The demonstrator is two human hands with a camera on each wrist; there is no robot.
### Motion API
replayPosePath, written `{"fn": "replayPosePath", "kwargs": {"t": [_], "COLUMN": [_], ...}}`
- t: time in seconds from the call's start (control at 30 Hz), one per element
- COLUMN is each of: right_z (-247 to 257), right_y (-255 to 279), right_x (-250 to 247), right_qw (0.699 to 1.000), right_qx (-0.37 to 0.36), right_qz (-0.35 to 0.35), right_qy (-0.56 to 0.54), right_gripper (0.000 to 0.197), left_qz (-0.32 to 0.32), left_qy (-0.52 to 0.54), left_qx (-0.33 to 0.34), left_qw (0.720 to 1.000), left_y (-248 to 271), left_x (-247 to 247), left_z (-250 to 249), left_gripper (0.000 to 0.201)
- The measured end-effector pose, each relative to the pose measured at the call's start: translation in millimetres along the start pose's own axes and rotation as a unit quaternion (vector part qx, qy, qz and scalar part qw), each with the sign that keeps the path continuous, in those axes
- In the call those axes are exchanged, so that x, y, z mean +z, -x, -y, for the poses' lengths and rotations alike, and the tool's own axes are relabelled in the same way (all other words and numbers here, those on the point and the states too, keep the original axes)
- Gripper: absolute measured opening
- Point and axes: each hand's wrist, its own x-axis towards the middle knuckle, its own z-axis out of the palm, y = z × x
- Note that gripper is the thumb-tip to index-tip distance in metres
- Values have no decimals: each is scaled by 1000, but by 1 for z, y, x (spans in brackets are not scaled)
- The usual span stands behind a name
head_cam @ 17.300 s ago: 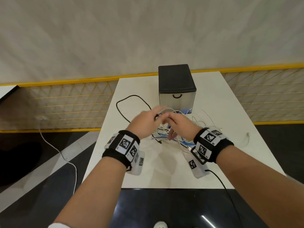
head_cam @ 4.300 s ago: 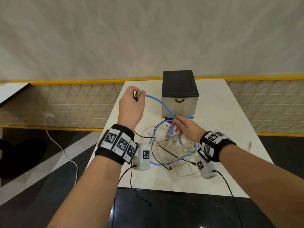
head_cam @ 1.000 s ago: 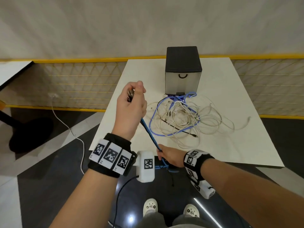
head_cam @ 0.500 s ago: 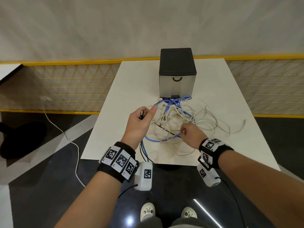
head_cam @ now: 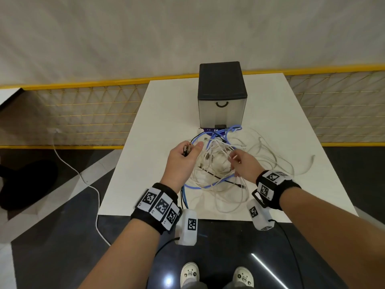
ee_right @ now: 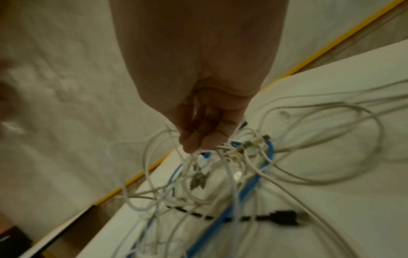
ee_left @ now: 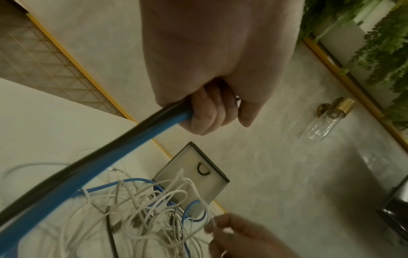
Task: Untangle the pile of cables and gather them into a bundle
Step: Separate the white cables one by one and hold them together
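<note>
A tangled pile of white cables (head_cam: 216, 161) lies on the white table (head_cam: 158, 126), with a blue cable (head_cam: 200, 187) and a thin black cable (head_cam: 231, 182) looped through it. My left hand (head_cam: 187, 151) hovers at the pile's left edge and grips the plug ends of the blue cable (ee_left: 141, 139) and a black cable (ee_left: 123, 137), which hang down past the table's front edge. My right hand (head_cam: 234, 160) is over the middle of the pile and pinches a white cable (ee_right: 176, 139) lifted a little out of the tangle. A black plug (ee_right: 284, 218) lies under it.
A black-topped drawer box (head_cam: 221, 94) stands just behind the pile, and blue loops touch its base. A yellow-framed mesh fence (head_cam: 83, 113) runs on both sides of the table. White cable ends trail right (head_cam: 312, 158). A white cord (head_cam: 91, 188) lies on the dark floor.
My right hand has moved forward over the pile and picked up a white cable. The left hand keeps its grip on the blue and black cable ends, almost in place.
</note>
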Motion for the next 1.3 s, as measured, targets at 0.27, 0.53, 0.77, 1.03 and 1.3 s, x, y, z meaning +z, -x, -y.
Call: {"fn": "replayPosePath", "kwargs": {"t": [0.27,0.53,0.77,1.03,1.3], "right_z": [64,73,97,117,132], "right_y": [35,33,5,4,32], "right_x": [-29,-37,-40,-32,-20], "right_qw": [974,977,959,918,953], "right_qx": [-211,-142,-31,-59,-240], "right_qz": [7,-90,-22,-50,51], "right_qy": [-85,-133,-281,-388,-176], "right_gripper": [10,32,26,29,16], "left_qz": [118,120,134,226,104], "left_qy": [-73,-119,-124,-159,6], "left_qx": [23,96,129,121,-24], "left_qw": [990,981,975,953,994], "left_y": [-19,-41,-49,-44,-46], "left_x": [28,33,14,-3,-7], "left_z": [-12,-20,-20,-13,-40], "left_gripper": [29,10,13,13,40]}}
